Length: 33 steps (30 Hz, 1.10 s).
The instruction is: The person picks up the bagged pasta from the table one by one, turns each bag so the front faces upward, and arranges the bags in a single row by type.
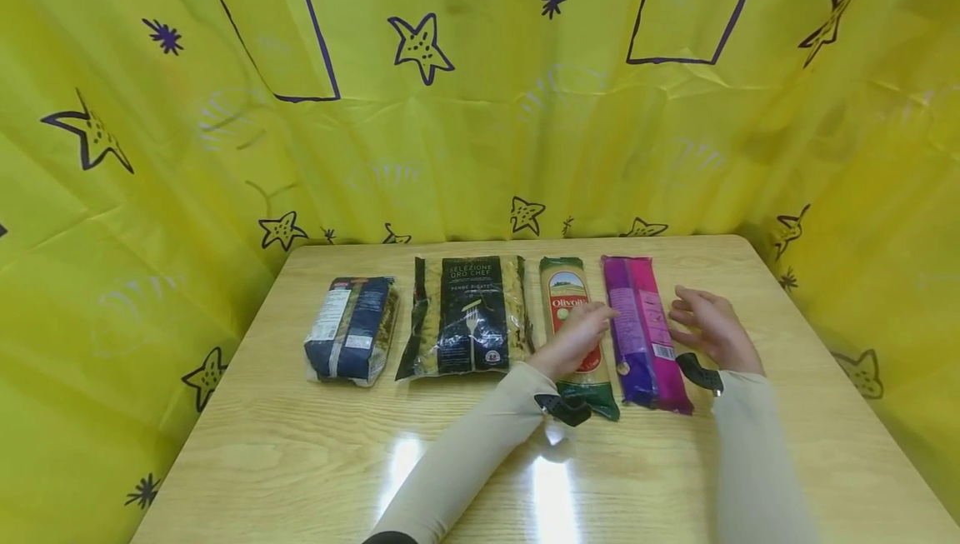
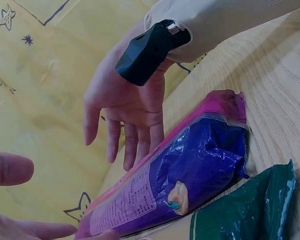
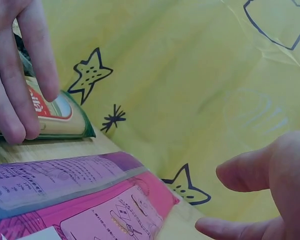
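1. Pink pack (image 1: 647,336) lies flat on the table (image 1: 300,444), at the right end of a row of four, with one of your hands on each side of it. Its barcode and small print face up, so it probably rests on its front.
2. Your left hand (image 1: 576,337) reaches over the green pack (image 1: 567,284), thumb apart from straight fingers, pinching nothing. Its fingertips come to the pink pack's left edge; you cannot tell from these views whether they touch. It likely crosses the green pack because that pack lies so near, leaving little room between the two.
3. Your right hand (image 1: 712,329) stands just beyond the pink pack's right edge, fingers loosely extended and thumb apart, holding nothing. The palm turns inward, so the two hands face each other across the pack. That pose would suit a long, soft bag, since it could be supported from both sides.
4. The green pack lies lengthwise beside the pink one, nearly parallel, perhaps because both are long and narrow.
5. Further left, the penne bag (image 1: 472,319) and then the blue pack (image 1: 352,331) lie with gaps between them. That spacing probably keeps each one easy to reach.
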Each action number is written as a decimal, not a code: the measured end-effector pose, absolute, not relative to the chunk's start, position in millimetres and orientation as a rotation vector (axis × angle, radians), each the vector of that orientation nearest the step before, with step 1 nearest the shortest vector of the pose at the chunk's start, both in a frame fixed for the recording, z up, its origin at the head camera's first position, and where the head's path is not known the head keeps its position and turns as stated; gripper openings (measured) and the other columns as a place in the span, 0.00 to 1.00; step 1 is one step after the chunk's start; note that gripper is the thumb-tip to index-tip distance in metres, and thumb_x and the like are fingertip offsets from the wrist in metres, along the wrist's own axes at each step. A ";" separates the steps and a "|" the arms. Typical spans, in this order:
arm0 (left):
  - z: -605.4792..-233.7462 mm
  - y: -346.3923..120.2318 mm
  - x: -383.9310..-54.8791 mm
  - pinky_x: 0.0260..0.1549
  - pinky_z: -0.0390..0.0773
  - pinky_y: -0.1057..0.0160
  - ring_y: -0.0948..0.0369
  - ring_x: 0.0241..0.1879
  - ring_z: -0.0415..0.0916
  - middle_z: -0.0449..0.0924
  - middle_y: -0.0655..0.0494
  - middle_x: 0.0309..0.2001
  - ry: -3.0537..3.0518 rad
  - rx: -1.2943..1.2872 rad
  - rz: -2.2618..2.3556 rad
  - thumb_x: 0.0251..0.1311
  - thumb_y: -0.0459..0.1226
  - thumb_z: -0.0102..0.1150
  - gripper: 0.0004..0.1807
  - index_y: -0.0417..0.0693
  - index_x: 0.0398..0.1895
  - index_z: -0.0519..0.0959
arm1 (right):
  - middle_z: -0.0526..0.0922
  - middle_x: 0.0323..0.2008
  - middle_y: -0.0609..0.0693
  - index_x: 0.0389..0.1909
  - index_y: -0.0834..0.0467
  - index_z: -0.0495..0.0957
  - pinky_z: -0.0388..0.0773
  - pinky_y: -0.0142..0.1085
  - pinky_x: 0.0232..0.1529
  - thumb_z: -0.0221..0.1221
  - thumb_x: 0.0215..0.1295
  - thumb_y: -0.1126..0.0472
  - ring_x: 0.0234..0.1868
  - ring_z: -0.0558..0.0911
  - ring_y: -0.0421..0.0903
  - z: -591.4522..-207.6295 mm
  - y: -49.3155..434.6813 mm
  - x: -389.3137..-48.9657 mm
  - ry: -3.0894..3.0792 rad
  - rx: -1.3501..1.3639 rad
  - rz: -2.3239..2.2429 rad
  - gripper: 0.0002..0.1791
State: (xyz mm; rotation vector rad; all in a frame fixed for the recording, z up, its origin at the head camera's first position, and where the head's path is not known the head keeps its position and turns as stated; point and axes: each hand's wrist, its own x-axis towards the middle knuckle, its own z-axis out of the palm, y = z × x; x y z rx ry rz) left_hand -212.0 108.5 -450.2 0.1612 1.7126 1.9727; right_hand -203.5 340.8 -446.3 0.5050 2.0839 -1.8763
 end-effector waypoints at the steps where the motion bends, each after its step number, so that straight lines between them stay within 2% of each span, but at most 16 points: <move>1: -450.4 108.5 -211.9 0.75 0.68 0.50 0.50 0.65 0.74 0.78 0.41 0.60 1.713 0.158 1.967 0.74 0.36 0.48 0.21 0.25 0.60 0.75 | 0.47 0.80 0.70 0.82 0.67 0.33 0.87 0.34 0.51 0.45 0.78 0.35 0.74 0.63 0.61 -447.2 340.8 -203.8 2.077 0.503 -1.879 0.53; 3: -450.5 108.9 -211.4 0.71 0.71 0.52 0.58 0.54 0.74 0.79 0.48 0.50 1.707 0.161 1.961 0.74 0.36 0.49 0.21 0.26 0.60 0.75 | 0.42 0.82 0.70 0.82 0.67 0.31 0.87 0.33 0.50 0.44 0.78 0.35 0.79 0.56 0.64 -448.0 340.0 -203.7 2.071 0.495 -1.879 0.53; 4: -450.7 109.3 -211.0 0.71 0.71 0.52 0.59 0.53 0.73 0.79 0.47 0.49 1.702 0.163 1.958 0.74 0.37 0.49 0.22 0.26 0.61 0.75 | 0.42 0.82 0.70 0.82 0.67 0.31 0.87 0.32 0.48 0.44 0.78 0.35 0.80 0.54 0.65 -448.3 339.4 -203.7 2.068 0.492 -1.884 0.53; 6: -452.1 110.8 -210.5 0.72 0.70 0.51 0.56 0.55 0.75 0.80 0.46 0.52 1.701 0.165 1.947 0.75 0.37 0.49 0.23 0.27 0.64 0.74 | 0.43 0.82 0.70 0.81 0.68 0.31 0.87 0.32 0.48 0.43 0.79 0.36 0.80 0.55 0.65 -449.2 339.0 -204.2 2.065 0.486 -1.888 0.52; 8: -453.2 112.5 -209.2 0.75 0.67 0.47 0.49 0.66 0.73 0.79 0.42 0.61 1.703 0.157 1.929 0.74 0.38 0.50 0.25 0.28 0.66 0.73 | 0.44 0.81 0.70 0.81 0.69 0.32 0.87 0.32 0.48 0.42 0.80 0.37 0.79 0.57 0.64 -449.4 338.6 -204.2 2.063 0.482 -1.892 0.51; 10: -454.9 114.7 -208.5 0.76 0.67 0.46 0.45 0.69 0.71 0.76 0.38 0.65 1.715 0.162 1.910 0.74 0.38 0.50 0.25 0.29 0.66 0.73 | 0.44 0.81 0.70 0.81 0.69 0.32 0.87 0.32 0.49 0.41 0.80 0.38 0.79 0.58 0.64 -450.1 338.8 -204.7 2.056 0.481 -1.899 0.50; 15: -456.9 118.2 -206.6 0.64 0.78 0.53 0.56 0.51 0.78 0.81 0.37 0.56 1.722 0.190 1.896 0.73 0.38 0.51 0.22 0.30 0.61 0.76 | 0.45 0.81 0.70 0.81 0.69 0.32 0.87 0.32 0.49 0.42 0.80 0.37 0.78 0.60 0.62 -451.1 338.2 -205.3 2.054 0.476 -1.899 0.51; 16: -457.0 118.5 -206.2 0.63 0.79 0.53 0.56 0.49 0.79 0.81 0.37 0.56 1.715 0.196 1.895 0.73 0.38 0.50 0.22 0.30 0.61 0.76 | 0.46 0.81 0.70 0.81 0.69 0.32 0.87 0.32 0.49 0.42 0.80 0.37 0.78 0.60 0.62 -451.2 337.6 -205.3 2.056 0.477 -1.897 0.51; 23: -456.3 119.5 -204.5 0.63 0.80 0.52 0.49 0.56 0.81 0.80 0.33 0.59 1.669 0.226 1.900 0.75 0.37 0.48 0.23 0.28 0.64 0.73 | 0.48 0.81 0.70 0.81 0.69 0.32 0.86 0.31 0.49 0.41 0.80 0.38 0.78 0.62 0.61 -451.4 334.7 -207.9 2.050 0.467 -1.889 0.49; 25: -456.4 119.6 -204.7 0.63 0.80 0.52 0.49 0.56 0.81 0.80 0.33 0.59 1.662 0.227 1.903 0.75 0.37 0.48 0.23 0.28 0.63 0.74 | 0.48 0.81 0.70 0.81 0.69 0.32 0.86 0.31 0.50 0.41 0.81 0.39 0.73 0.69 0.58 -451.5 334.8 -208.8 2.049 0.468 -1.884 0.49; 28: -457.6 120.0 -205.2 0.61 0.82 0.53 0.51 0.53 0.82 0.81 0.33 0.57 1.674 0.230 1.894 0.75 0.38 0.48 0.22 0.28 0.62 0.75 | 0.50 0.81 0.70 0.82 0.68 0.32 0.86 0.31 0.50 0.41 0.80 0.38 0.59 0.80 0.47 -451.0 334.5 -209.3 2.049 0.478 -1.880 0.49; 30: -458.1 120.6 -205.5 0.60 0.82 0.52 0.51 0.52 0.82 0.81 0.33 0.57 1.671 0.221 1.892 0.75 0.38 0.49 0.22 0.29 0.62 0.75 | 0.50 0.80 0.71 0.81 0.68 0.32 0.86 0.31 0.50 0.41 0.80 0.38 0.50 0.81 0.38 -451.3 334.9 -209.6 2.053 0.475 -1.874 0.50; 33: -458.8 121.6 -205.9 0.58 0.83 0.53 0.52 0.51 0.83 0.82 0.35 0.56 1.674 0.227 1.880 0.75 0.39 0.49 0.23 0.29 0.62 0.75 | 0.56 0.78 0.72 0.81 0.69 0.33 0.87 0.31 0.49 0.42 0.80 0.38 0.43 0.82 0.34 -452.1 334.2 -210.0 2.051 0.458 -1.878 0.49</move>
